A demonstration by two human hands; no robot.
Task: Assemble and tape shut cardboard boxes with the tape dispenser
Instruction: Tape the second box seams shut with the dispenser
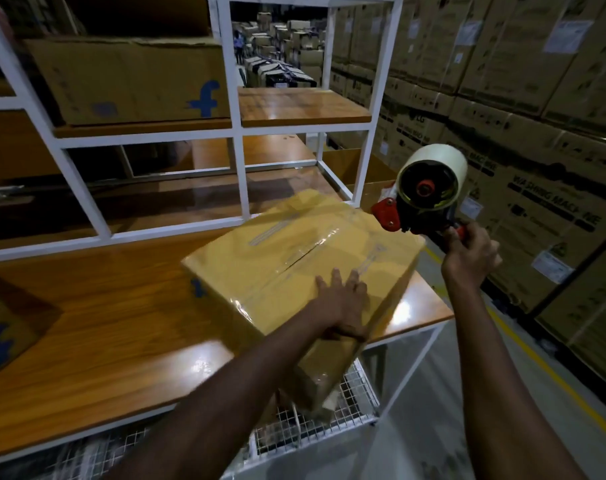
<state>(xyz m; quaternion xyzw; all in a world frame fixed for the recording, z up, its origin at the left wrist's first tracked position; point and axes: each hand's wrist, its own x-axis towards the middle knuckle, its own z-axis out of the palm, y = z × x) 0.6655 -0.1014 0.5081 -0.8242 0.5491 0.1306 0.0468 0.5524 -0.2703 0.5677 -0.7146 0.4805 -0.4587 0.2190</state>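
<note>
A closed cardboard box (294,258) lies tilted at the right end of the wooden table (104,327), its near corner hanging over the table's front edge. Clear tape runs along its top seam and across it. My left hand (343,306) presses on the near top edge of the box, fingers spread flat and thumb over the side. To the right, above the box's far corner, my right hand (471,258) grips the red handle of the tape dispenser (422,195). The dispenser carries a roll of clear tape and is held clear of the box.
A white metal shelf frame (239,168) stands on the back of the table with a large box (128,77) on its upper shelf. Another box (3,327) sits at the left edge. A wire mesh shelf (329,424) lies under the table. Stacked washing-machine cartons (519,133) wall the right.
</note>
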